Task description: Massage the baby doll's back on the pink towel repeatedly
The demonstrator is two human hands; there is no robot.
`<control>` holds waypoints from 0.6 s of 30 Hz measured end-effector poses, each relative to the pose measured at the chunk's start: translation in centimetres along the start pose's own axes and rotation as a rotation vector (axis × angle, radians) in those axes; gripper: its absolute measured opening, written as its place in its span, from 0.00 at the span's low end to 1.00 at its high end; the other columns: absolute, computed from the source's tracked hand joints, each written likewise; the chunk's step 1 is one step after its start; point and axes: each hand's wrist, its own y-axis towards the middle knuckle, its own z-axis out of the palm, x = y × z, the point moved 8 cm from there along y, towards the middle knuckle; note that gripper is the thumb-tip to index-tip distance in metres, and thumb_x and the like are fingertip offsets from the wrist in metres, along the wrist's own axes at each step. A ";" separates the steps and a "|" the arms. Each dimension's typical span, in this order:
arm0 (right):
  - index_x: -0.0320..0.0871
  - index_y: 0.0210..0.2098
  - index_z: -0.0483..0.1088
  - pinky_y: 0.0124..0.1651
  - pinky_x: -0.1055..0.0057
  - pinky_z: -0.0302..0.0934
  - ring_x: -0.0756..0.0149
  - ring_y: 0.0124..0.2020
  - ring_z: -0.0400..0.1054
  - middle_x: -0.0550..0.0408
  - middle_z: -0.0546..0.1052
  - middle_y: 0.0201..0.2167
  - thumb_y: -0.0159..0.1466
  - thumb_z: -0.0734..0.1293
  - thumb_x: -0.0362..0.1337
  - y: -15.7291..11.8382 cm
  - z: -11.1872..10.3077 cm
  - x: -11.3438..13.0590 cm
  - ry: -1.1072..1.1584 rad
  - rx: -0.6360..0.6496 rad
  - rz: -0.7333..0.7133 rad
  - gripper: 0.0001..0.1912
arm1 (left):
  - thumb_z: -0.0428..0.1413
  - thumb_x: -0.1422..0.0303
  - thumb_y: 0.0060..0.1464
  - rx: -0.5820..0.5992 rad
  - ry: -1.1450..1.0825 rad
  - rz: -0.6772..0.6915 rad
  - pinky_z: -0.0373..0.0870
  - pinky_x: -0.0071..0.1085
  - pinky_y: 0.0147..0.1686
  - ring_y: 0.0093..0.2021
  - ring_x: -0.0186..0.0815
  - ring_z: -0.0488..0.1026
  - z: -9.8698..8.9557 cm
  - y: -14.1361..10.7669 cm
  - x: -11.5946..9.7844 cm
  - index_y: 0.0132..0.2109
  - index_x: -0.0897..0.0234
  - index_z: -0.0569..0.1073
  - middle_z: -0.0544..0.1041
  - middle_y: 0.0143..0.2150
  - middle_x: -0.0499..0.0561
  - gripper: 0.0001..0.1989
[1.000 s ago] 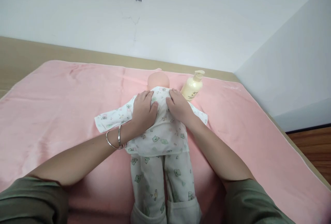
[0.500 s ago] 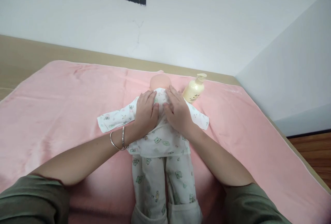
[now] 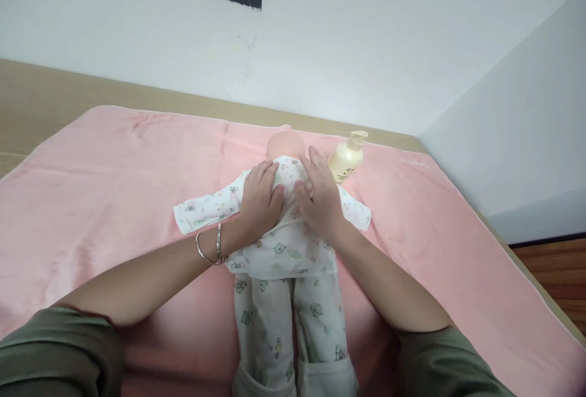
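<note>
L hand [image 3: 263,195] open, flat on doll's [image 3: 293,253] torso; R hand [image 3: 321,195] open, fingers up, contact unclear; neither grips. Doll's mid pink blanket [image 3: 137,189], w/ pump btl [image 3: 347,160] just beside R hand, wall [image 3: 343,49] behind.

A doll [image 3: 289,259] is laid lengthwise on a pink blanket [image 3: 458,250], its smooth pink head [image 3: 284,142] pointed away; it appears to be placed face down, though this cannot be confirmed. It is dressed in a white top [image 3: 293,241] and trousers [image 3: 270,324] printed with green animals, the sleeves [image 3: 208,206] spread outward, the trouser legs set side by side.
</note>
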 end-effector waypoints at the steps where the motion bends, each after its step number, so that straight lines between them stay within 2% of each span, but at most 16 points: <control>1: 0.38 0.67 0.61 0.73 0.41 0.46 0.50 0.75 0.45 0.42 0.58 0.71 0.69 0.55 0.37 0.0 0.6 0.1 -0.010 0.055 -0.008 0.28 | 0.44 0.66 0.62 -0.003 0.001 0.000 0.59 0.51 0.67 0.64 0.48 0.64 0.0 0.0 0.0 0.62 0.69 0.65 0.69 0.63 0.64 0.24; 4: 0.35 0.63 0.66 0.72 0.40 0.47 0.47 0.73 0.49 0.39 0.61 0.70 0.69 0.55 0.36 -0.1 1.8 0.2 -0.016 0.179 -0.010 0.26 | 0.44 0.67 0.61 0.013 -0.007 0.002 0.60 0.52 0.66 0.63 0.48 0.64 0.1 0.1 0.0 0.61 0.69 0.66 0.70 0.62 0.64 0.24; 7: 0.37 0.64 0.65 0.73 0.44 0.49 0.51 0.74 0.48 0.42 0.58 0.71 0.69 0.55 0.36 0.0 0.4 0.3 0.007 0.080 0.008 0.26 | 0.44 0.67 0.59 0.042 -0.001 0.004 0.62 0.51 0.64 0.60 0.48 0.67 0.1 0.2 -0.2 0.60 0.68 0.67 0.72 0.60 0.63 0.23; 10: 0.34 0.66 0.62 0.74 0.47 0.46 0.53 0.75 0.43 0.41 0.53 0.73 0.69 0.55 0.36 0.1 -0.4 0.2 -0.011 -0.015 -0.005 0.28 | 0.45 0.66 0.58 0.041 0.027 -0.004 0.64 0.50 0.62 0.58 0.49 0.68 -0.1 0.3 -0.3 0.59 0.68 0.67 0.73 0.58 0.62 0.23; 12: 0.31 0.65 0.62 0.74 0.45 0.46 0.49 0.75 0.44 0.38 0.55 0.72 0.69 0.54 0.35 0.3 0.6 0.0 -0.040 0.047 -0.012 0.28 | 0.45 0.66 0.58 0.043 0.049 -0.011 0.65 0.50 0.61 0.57 0.50 0.69 -0.1 0.4 -0.5 0.59 0.69 0.67 0.74 0.57 0.63 0.24; 15: 0.29 0.65 0.63 0.72 0.41 0.48 0.43 0.74 0.47 0.36 0.59 0.70 0.69 0.54 0.33 0.2 2.6 0.0 -0.103 0.211 -0.001 0.28 | 0.46 0.65 0.57 0.062 0.085 -0.037 0.65 0.51 0.60 0.56 0.52 0.70 0.0 0.7 -0.5 0.59 0.72 0.68 0.74 0.56 0.65 0.25; 18: 0.28 0.68 0.58 0.70 0.39 0.50 0.40 0.73 0.48 0.34 0.57 0.71 0.71 0.52 0.34 -0.5 2.3 1.0 -0.201 0.289 -0.017 0.28 | 0.47 0.66 0.56 0.093 0.099 -0.094 0.67 0.53 0.59 0.55 0.53 0.71 0.0 1.2 -0.1 0.58 0.71 0.69 0.76 0.55 0.65 0.25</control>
